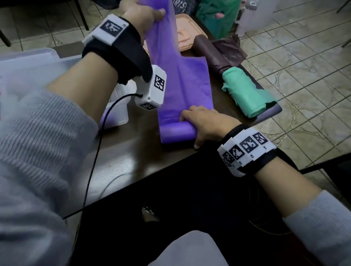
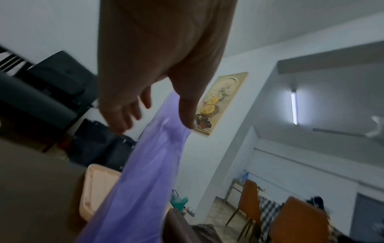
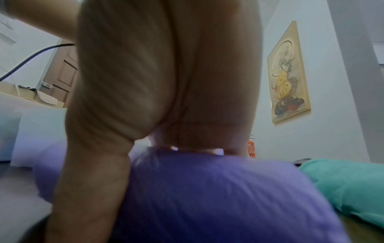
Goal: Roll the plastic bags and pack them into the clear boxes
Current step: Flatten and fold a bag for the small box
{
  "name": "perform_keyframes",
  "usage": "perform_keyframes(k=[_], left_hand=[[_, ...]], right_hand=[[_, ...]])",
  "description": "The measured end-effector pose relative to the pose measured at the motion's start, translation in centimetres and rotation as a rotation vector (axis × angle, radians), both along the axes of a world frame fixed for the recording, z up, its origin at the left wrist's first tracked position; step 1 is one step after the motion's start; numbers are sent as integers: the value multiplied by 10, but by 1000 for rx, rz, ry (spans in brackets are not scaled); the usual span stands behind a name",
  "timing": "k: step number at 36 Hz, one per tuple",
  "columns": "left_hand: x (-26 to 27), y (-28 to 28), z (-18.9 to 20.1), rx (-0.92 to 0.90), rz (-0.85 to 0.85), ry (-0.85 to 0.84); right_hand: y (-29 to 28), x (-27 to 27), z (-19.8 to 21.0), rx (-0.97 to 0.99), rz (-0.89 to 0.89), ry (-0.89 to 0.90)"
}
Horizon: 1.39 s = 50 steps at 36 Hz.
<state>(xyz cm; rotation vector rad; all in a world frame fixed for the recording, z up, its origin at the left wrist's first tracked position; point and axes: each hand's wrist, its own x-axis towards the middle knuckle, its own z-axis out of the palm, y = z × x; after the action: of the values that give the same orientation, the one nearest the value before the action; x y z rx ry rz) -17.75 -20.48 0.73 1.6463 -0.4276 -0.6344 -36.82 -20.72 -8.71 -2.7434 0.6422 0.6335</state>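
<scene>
In the head view, a purple bag ran from top centre down to mid-frame on the dark table. The left hand gripped its raised upper end, fingers and thumb curled round it; the right hand clasped the rolled lower end. A clear box sat at left, a green roll at right.

The left wrist view showed thumb and fingers pinching the bag.

The right wrist view showed the hand pressed round the purple roll.

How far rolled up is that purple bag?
Partly rolled. The purple bag has a short roll at its near end under the right hand; the rest stretches unrolled up to the left hand.
</scene>
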Motion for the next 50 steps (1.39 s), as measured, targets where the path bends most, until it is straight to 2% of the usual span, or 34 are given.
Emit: perform_keyframes(k=[3,5,7,9,11,13,15,20,24,34,50], left_hand=[[4,-6,-5,216,30,-186],[-1,-3,-10,337,72,-481],[-14,1,-16,371,-66,-696],[-30,2,-27,492,-354,-775],[-45,5,-41,674,-636,-759],[-55,8,-61,841,-819,-762],[-59,12,-82,922,-884,-794],[-58,23,-113,949,-989,-806],[-53,30,-125,965,-1036,-818],[-45,36,-124,920,-1083,-775],[-43,36,-130,885,-1074,-801]], right_hand=[[-1,1,-4,54,-29,16],[-3,0,-5,72,-39,12],[-5,-1,-6,87,-47,2],[-5,-1,-6,90,-47,-3],[-4,0,-6,83,-40,-12],[-2,0,-7,72,-32,-31],[0,-2,-8,57,-25,-47],[2,-5,-9,40,32,-38],[3,-6,-8,56,43,-44],[8,-3,-5,126,69,-158],[9,-5,-17,193,59,-215]])
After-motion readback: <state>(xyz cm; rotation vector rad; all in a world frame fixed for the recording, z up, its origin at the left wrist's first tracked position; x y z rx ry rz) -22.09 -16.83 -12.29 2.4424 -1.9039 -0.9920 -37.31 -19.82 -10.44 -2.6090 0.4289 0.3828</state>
